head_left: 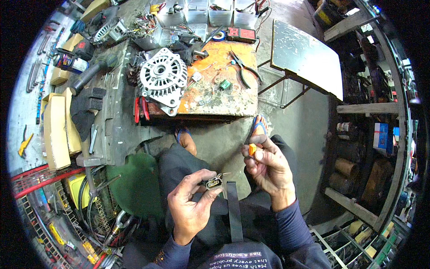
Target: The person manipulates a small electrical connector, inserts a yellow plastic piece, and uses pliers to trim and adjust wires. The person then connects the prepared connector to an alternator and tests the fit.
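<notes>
Between the thumb and fingers of my left hand is a small dark electrical connector, its open face showing contacts inside. A thin wire sticks out beside it. My right hand pinches a small orange plastic piece between thumb and fingertips. The two hands are apart, both above my lap. Ahead of them, on the worn orange-topped bench, lie a green connector, a white connector with thin wires, and black-handled pliers. A silver alternator housing sits at the bench's left side.
Red-handled pliers hang at the bench's front left. Clear plastic bins line the back, near a red and black box. A metal-topped folding table stands at right, beside shelving. Tools and cardboard boxes crowd the left.
</notes>
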The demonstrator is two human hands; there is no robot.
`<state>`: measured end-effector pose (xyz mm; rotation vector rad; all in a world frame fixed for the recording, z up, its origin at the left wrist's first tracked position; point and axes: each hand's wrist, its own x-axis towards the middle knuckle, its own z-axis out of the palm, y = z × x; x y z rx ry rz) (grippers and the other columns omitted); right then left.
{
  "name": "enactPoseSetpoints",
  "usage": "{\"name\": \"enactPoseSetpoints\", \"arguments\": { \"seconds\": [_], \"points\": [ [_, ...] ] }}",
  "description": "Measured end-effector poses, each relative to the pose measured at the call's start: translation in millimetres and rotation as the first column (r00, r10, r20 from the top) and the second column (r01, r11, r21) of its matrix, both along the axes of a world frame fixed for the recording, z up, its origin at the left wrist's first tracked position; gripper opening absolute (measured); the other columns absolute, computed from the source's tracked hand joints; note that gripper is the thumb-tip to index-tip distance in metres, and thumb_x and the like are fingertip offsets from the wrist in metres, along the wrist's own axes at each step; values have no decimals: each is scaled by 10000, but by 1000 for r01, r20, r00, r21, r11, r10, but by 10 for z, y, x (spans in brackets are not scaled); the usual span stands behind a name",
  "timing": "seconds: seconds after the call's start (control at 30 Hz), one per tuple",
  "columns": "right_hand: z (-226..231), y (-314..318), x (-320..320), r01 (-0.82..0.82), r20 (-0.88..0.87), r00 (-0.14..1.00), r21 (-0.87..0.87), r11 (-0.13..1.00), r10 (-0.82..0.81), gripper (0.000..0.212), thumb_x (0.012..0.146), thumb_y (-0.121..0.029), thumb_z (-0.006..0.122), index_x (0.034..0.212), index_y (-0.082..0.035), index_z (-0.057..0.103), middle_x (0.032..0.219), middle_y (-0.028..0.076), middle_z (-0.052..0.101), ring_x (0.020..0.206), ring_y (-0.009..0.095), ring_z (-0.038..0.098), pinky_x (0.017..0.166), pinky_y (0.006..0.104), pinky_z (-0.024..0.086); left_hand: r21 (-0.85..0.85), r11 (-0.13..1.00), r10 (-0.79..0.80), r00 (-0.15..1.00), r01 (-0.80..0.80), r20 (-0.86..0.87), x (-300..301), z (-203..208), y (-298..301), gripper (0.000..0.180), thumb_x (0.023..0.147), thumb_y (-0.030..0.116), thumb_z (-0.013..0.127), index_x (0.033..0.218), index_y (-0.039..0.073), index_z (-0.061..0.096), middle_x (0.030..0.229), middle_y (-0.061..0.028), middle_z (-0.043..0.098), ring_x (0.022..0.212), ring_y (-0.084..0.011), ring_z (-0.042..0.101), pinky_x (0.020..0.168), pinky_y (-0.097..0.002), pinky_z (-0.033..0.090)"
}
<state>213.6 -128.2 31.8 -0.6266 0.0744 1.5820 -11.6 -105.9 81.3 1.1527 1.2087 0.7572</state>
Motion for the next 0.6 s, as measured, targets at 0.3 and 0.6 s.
{"name": "enactPoseSetpoints", "arguments": {
  "seconds": [0.3,0.6],
  "points": [
    [645,-615,-213,-72,298,953,50,996,54,450,985,-26,740,1409,50,612,1147,173,734,907,225,750,798,340,640,115,993,-39,999,37,21,38,249,-369,329,881,-30,847,1184,-40,720,1153,-131,766,1018,-177,753,862,-289,620],
    [1116,-1109,-379,-163,840,543,84,983,18,465,892,99,741,1339,43,626,1113,108,704,883,102,685,808,255,571,187,979,-87,996,85,5,-23,479,-709,330,864,-55,850,1171,-35,730,1138,-113,769,1015,-157,739,878,-282,603]
  ]
}}
